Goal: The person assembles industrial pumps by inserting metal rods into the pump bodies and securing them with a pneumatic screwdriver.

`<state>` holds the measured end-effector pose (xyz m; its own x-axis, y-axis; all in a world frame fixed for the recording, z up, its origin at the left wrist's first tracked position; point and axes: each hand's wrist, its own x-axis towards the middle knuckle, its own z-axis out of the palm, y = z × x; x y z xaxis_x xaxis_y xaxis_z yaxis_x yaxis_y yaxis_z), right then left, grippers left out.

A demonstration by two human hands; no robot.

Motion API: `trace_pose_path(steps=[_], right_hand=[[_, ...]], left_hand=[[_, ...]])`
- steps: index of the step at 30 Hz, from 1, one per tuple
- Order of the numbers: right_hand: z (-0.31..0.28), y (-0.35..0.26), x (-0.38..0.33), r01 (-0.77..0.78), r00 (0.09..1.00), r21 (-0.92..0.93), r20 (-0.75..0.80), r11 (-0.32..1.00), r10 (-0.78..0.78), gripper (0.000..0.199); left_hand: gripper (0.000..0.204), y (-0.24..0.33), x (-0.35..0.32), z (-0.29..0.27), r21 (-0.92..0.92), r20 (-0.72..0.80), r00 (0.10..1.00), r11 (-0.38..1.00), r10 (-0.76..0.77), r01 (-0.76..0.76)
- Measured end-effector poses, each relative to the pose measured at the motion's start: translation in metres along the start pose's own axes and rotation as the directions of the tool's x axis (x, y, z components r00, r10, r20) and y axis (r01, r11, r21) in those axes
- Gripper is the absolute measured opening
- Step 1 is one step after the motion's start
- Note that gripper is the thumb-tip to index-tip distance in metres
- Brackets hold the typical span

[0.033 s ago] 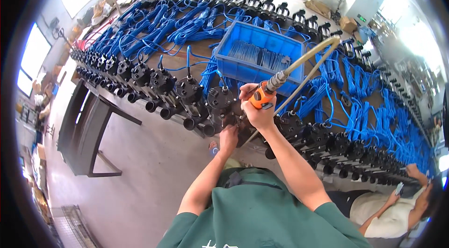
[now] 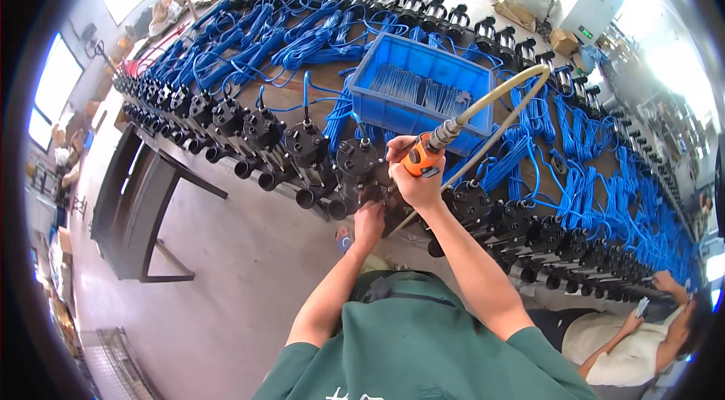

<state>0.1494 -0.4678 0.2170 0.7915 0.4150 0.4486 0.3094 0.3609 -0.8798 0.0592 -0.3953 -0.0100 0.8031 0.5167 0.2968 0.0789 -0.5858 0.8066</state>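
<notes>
Near centre, the stubby orange handheld driver (image 2: 420, 161) carried black trim; its silver-grey metal coupling (image 2: 447, 133) met a slim tan hose (image 2: 500, 90) toward two o'clock. Round-topped black cylindrical units (image 2: 306, 145) lined ten o'clock; those at one o'clock showed silver bands between black ends. Rectangular blue plastic crate (image 2: 387, 109), one o'clock: pale silvery strips (image 2: 396, 83) inside. Looped bright-blue cables (image 2: 308, 47) striped the flat brown tabletop (image 2: 321, 77) at eleven. Dark green cloth shirt (image 2: 445, 324), five o'clock, bore white markings. Smooth floor (image 2: 249, 272), eight o'clock: pale grey.
</notes>
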Motion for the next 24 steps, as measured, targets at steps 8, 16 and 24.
trace_pose_path(steps=[8,16,24], right_hand=[[0.008,0.019,0.003,-0.019,0.997,-0.044,0.068,0.999,0.022,0.031],[-0.029,-0.088,0.005,0.121,0.972,-0.051,-0.196,0.991,-0.129,0.043],[-0.084,-0.193,-0.039,0.381,0.686,-0.469,-0.434,0.797,-0.583,0.045]], left_hand=[[0.019,0.0,0.006,-0.006,-0.046,0.02,1.0,0.999,-0.006,0.007],[0.022,0.119,0.049,-0.122,-0.031,-0.155,0.966,0.977,0.205,-0.213],[0.007,0.209,0.307,-0.057,-0.178,0.749,0.343,0.67,0.567,-0.721]])
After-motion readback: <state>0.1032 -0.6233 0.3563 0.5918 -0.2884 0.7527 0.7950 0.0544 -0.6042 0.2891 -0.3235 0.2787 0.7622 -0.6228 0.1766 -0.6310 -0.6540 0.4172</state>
